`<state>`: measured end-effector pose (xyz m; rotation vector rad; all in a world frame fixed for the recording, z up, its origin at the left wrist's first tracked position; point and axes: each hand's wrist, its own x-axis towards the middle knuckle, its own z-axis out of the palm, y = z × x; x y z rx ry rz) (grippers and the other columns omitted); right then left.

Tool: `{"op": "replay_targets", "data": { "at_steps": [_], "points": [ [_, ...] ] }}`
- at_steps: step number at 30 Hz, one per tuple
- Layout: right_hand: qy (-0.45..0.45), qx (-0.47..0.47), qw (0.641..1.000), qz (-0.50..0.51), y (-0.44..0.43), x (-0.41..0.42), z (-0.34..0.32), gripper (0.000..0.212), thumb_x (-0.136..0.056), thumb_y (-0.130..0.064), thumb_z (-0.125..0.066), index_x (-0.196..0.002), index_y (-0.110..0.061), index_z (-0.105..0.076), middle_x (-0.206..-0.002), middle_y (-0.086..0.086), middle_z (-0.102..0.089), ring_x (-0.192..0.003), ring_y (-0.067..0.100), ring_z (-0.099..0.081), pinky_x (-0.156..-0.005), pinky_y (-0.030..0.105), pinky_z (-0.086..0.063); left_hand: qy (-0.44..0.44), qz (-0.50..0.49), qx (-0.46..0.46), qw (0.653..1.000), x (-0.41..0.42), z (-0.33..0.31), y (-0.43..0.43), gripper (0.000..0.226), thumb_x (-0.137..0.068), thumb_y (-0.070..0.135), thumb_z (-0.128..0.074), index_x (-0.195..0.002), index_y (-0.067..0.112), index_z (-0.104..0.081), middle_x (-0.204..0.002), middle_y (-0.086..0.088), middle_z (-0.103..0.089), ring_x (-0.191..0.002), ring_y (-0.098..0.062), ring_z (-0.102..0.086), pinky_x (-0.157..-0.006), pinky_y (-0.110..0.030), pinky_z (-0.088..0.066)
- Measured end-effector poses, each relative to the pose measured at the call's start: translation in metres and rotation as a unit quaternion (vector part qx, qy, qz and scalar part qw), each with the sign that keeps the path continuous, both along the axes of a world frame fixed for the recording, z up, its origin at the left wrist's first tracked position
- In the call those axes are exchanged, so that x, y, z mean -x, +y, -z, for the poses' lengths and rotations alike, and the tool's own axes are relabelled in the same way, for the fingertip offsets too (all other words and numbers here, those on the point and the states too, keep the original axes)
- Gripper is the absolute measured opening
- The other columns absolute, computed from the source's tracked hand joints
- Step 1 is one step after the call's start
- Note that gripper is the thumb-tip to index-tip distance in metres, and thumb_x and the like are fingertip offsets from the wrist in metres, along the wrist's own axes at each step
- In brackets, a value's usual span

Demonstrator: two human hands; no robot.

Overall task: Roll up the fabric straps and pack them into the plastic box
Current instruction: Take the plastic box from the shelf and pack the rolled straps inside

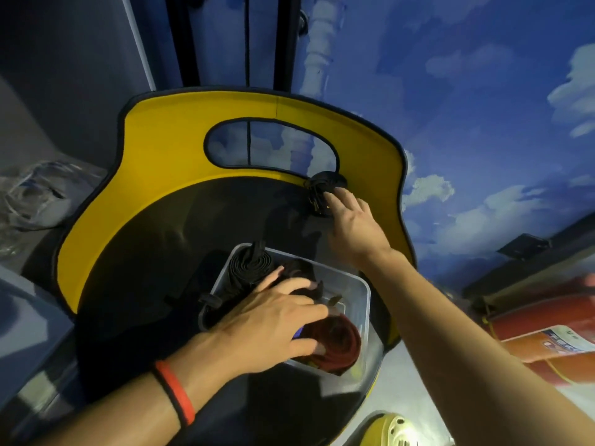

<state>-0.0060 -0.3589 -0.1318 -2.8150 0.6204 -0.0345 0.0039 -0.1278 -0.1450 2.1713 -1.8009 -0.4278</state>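
A clear plastic box sits on the black seat of a yellow-backed chair. Inside it lie a rolled black strap, a dark brown one and a rolled red strap. My left hand lies flat over the box, fingers straight, pressing down on the straps. My right hand reaches to the back of the seat and its fingertips touch a bundled black strap lying against the yellow backrest. How its fingers grip that bundle is hidden.
Orange cylinders lie on the floor at the right. A crumpled plastic bag sits at the left. A yellow perforated shoe shows at the bottom edge. A wall painted with sky and clouds stands behind the chair.
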Motion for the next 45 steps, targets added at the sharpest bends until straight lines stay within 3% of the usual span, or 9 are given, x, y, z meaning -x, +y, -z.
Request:
{"op": "replay_targets", "data": {
  "at_steps": [6,13,16,19,23,30,34,38,45],
  "points": [
    [0.022,0.004,0.999,0.028,-0.012,-0.028,0.020,0.088,-0.094,-0.012,-0.057,-0.163,-0.027,-0.004,-0.170,-0.008,0.007,-0.156,0.027,0.007,-0.121,0.052,-0.022,0.018,0.007,0.004,1.000,-0.007,0.001,0.003,0.044,-0.099,0.048,-0.056,-0.141,0.040,-0.048,-0.140,0.019,-0.057,-0.151,0.003,-0.007,-0.127,-0.039,0.006],
    [-0.076,0.075,0.987,0.118,-0.014,-0.042,0.038,0.083,-0.078,-0.024,-0.082,-0.146,-0.026,-0.034,-0.146,0.011,-0.028,-0.131,0.036,-0.034,-0.101,0.049,-0.049,0.059,0.008,-0.002,0.998,-0.009,0.005,0.001,0.037,-0.097,0.039,-0.063,-0.132,0.036,-0.050,-0.126,0.019,-0.059,-0.151,0.001,-0.004,-0.126,-0.048,0.010],
    [-0.131,0.031,0.986,0.100,-0.016,-0.042,0.042,0.066,-0.077,-0.012,-0.083,-0.128,-0.021,-0.041,-0.156,0.014,-0.022,-0.142,0.039,-0.031,-0.102,0.047,-0.049,0.073,0.004,-0.009,0.997,-0.008,0.003,0.000,0.054,-0.097,0.043,-0.064,-0.143,0.038,-0.037,-0.139,0.017,-0.052,-0.151,0.002,0.000,-0.126,-0.049,0.009],
    [-0.164,-0.029,0.983,0.074,-0.020,-0.033,0.036,0.061,-0.078,-0.013,-0.081,-0.123,-0.020,-0.040,-0.135,0.009,-0.048,-0.121,0.033,-0.054,-0.092,0.047,-0.055,0.081,-0.001,-0.038,0.996,-0.007,-0.001,-0.001,0.073,-0.097,0.048,-0.060,-0.158,0.031,-0.023,-0.154,0.012,-0.036,-0.149,0.005,0.008,-0.125,-0.044,0.017],
    [-0.194,-0.128,0.969,0.085,-0.022,-0.010,-0.002,0.091,-0.080,-0.034,-0.083,-0.152,-0.036,-0.028,-0.136,0.006,-0.050,-0.122,0.024,-0.052,-0.102,0.040,-0.048,0.074,0.012,-0.057,0.996,-0.008,-0.003,-0.005,0.041,-0.095,0.051,-0.057,-0.131,0.031,-0.051,-0.139,0.020,-0.043,-0.149,-0.001,0.000,-0.124,-0.051,0.014],
    [-0.178,-0.226,0.957,-0.028,0.002,0.065,-0.042,0.075,-0.061,-0.046,-0.087,-0.123,-0.040,-0.045,-0.123,0.004,-0.048,-0.114,0.019,-0.053,-0.098,0.038,-0.051,0.072,0.015,-0.092,0.993,-0.007,-0.008,-0.009,0.058,-0.094,0.057,-0.058,-0.147,0.040,-0.041,-0.148,0.023,-0.038,-0.149,-0.002,0.001,-0.123,-0.048,0.017],
    [-0.157,-0.176,0.965,-0.113,0.019,0.106,-0.036,0.082,-0.058,-0.040,-0.089,-0.126,-0.029,-0.045,-0.119,0.003,-0.042,-0.114,0.006,-0.045,-0.098,0.016,-0.042,0.051,0.003,-0.121,0.991,-0.005,-0.010,-0.009,0.057,-0.094,0.061,-0.055,-0.145,0.041,-0.045,-0.140,0.006,-0.051,-0.150,-0.023,-0.009,-0.124,-0.052,0.012],
    [-0.169,-0.127,0.970,-0.117,0.026,0.127,-0.015,0.085,-0.063,-0.035,-0.094,-0.130,-0.028,-0.042,-0.117,-0.001,-0.034,-0.115,0.000,-0.040,-0.094,0.006,-0.039,0.048,0.009,-0.119,0.992,-0.004,-0.015,-0.008,0.053,-0.095,0.059,-0.055,-0.145,0.045,-0.043,-0.137,0.008,-0.048,-0.152,-0.017,-0.003,-0.124,-0.053,0.010],
    [-0.122,-0.035,0.984,-0.127,0.036,0.131,-0.013,0.095,-0.063,-0.042,-0.092,-0.138,-0.033,-0.036,-0.119,0.000,-0.031,-0.105,0.013,-0.042,-0.086,0.031,-0.058,0.048,0.007,-0.129,0.991,-0.005,-0.015,-0.009,0.062,-0.097,0.059,-0.054,-0.154,0.038,-0.039,-0.158,0.003,-0.039,-0.155,-0.015,0.008,-0.125,-0.044,0.018]
  ]
}}
